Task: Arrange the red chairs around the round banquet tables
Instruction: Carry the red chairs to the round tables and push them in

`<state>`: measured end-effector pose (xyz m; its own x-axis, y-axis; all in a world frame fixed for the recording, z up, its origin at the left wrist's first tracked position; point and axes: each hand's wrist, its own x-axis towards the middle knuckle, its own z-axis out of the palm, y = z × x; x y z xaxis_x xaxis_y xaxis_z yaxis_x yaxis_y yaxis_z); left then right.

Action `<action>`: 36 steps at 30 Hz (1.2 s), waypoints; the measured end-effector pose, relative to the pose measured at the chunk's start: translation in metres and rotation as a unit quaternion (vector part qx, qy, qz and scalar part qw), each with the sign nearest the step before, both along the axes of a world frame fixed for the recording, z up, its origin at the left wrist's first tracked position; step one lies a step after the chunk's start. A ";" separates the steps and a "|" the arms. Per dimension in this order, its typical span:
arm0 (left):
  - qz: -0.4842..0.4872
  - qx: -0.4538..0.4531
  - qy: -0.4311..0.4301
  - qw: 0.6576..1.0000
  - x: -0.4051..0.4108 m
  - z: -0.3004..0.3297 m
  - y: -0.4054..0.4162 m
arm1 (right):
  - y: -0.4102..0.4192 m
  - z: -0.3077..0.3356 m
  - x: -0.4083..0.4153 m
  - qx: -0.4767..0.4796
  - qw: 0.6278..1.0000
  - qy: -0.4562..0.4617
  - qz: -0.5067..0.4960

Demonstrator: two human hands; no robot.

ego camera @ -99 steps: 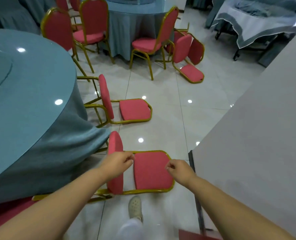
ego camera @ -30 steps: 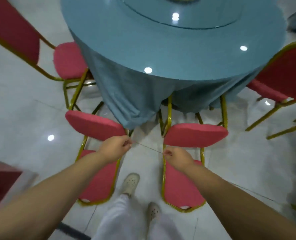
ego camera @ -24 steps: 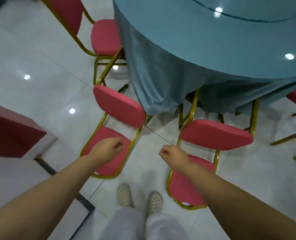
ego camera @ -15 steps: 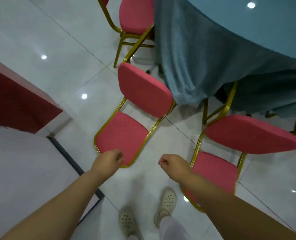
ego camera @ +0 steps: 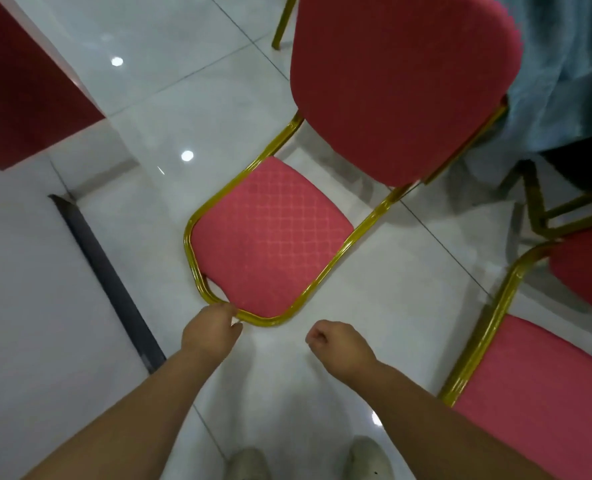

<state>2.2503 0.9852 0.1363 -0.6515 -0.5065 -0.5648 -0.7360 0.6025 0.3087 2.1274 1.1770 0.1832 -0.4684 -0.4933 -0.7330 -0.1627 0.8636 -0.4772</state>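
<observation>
A red chair with a gold frame lies tipped on its back; its backrest (ego camera: 270, 237) is flat on the floor and its seat (ego camera: 398, 81) faces me. My left hand (ego camera: 211, 332) is at the near corner of the backrest frame, fingers curled over the gold tube. My right hand (ego camera: 338, 346) hovers beside it as a fist, holding nothing and clear of the frame. A second tipped red chair (ego camera: 537, 393) lies at the right. The blue tablecloth (ego camera: 564, 64) of the round table hangs at the upper right.
A pale wall with a dark base strip (ego camera: 107, 278) runs close along the left, and a red panel (ego camera: 21, 81) stands at the upper left. White glossy floor tiles (ego camera: 409, 289) separate the two chairs. My shoes (ego camera: 367, 459) are at the bottom edge.
The view has dropped much closer to the left chair. My left hand has moved forward from open floor onto the backrest frame's near corner. My right hand stays a fist.
</observation>
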 end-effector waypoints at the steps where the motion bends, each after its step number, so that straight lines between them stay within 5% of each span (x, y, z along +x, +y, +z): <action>1: -0.012 -0.011 0.002 1.000 0.002 -0.029 -0.004 | -0.005 -0.024 -0.001 0.001 1.000 0.009 0.016; 7: -0.087 -0.100 -0.002 0.991 0.012 -0.153 -0.027 | -0.033 -0.138 -0.011 -0.008 0.993 0.072 0.092; 10: -0.075 -0.130 0.063 0.987 0.017 -0.184 -0.039 | -0.044 -0.170 -0.017 -0.017 0.988 0.103 0.114; 21: -0.342 -0.214 0.081 0.912 0.030 -0.197 -0.055 | -0.052 -0.179 -0.019 -0.042 0.898 0.244 0.363; 28: -0.383 -0.160 0.116 0.902 0.046 -0.137 0.003 | -0.017 -0.140 0.031 -0.078 0.952 0.205 0.213; 36: -0.411 -0.125 0.118 0.895 0.054 0.017 0.045 | 0.032 -0.007 0.082 -0.049 0.954 0.207 0.213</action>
